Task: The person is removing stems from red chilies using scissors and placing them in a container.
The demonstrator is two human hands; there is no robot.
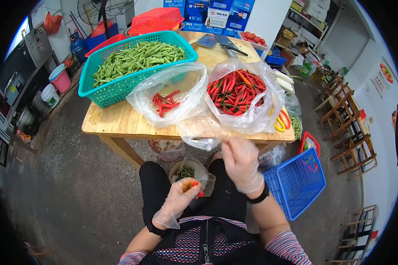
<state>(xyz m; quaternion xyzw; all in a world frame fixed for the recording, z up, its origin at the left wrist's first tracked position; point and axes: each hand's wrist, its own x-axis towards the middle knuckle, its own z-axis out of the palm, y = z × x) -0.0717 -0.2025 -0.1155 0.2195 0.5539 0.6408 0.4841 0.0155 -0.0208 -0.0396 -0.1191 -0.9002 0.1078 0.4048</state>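
Observation:
My left hand [183,196], in a clear plastic glove, is closed around red chili peppers [200,193] low over my lap. Gloved as well and blurred by motion, my right hand [241,161] is curled at the table's front edge; what its fingers hold, if anything, does not show. On the table [115,121], an open plastic bag [269,117] is full of red chilies with green stems [236,90]. Left of it, another clear bag [141,99] holds a few red chilies [165,104]. Between my knees stands a bin [201,170] with green scraps inside.
A teal basket [104,97] of cut green beans stands at the table's left. A knife [234,49] lies at the back. Yellow- and red-handled scissors [280,123] rest at the right edge. On the floor at right sits a blue basket [292,185]; wooden chairs [356,154] line the wall.

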